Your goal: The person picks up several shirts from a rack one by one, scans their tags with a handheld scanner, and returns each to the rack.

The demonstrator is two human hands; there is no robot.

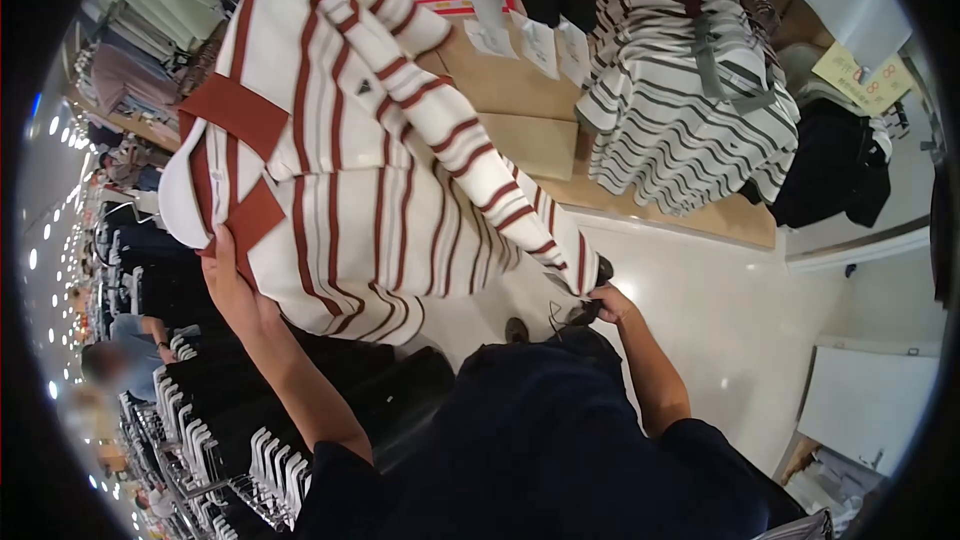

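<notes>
A: Entry, head view. Left hand [232,275]: clenched on the collar end of the red-and-white striped polo shirt [370,155], fingers pinching the rust-red collar [235,110] where it folds over.

B: Right hand?

A: Right hand [607,302]: closed on the far end of the same shirt, at the tip of a striped sleeve or hem. Which of the two, I cannot tell. A small dark object sits at the fingers, possibly a tag, too small to name.

B: Orientation of the shirt?

A: Held up off everything, spread between the two hands. Long axis runs from the left hand at the collar across to the right hand. The body of the shirt hangs above and between both hands; the left hand carries the bulkier end.

B: What is beyond it?

A: A wooden display surface [520,90]. On it, near its right edge, a stack of folded grey-striped shirts [690,90]; just beside that stack, dark folded garments [835,165]. Price tags [545,40] hang over the surface's far edge.

B: Room?

A: Clothing shop. Pale glossy floor [720,310] below the surface; a rack of dark garments on hangers [230,430] under the left forearm. Another person, blurred, stands far left.
</notes>
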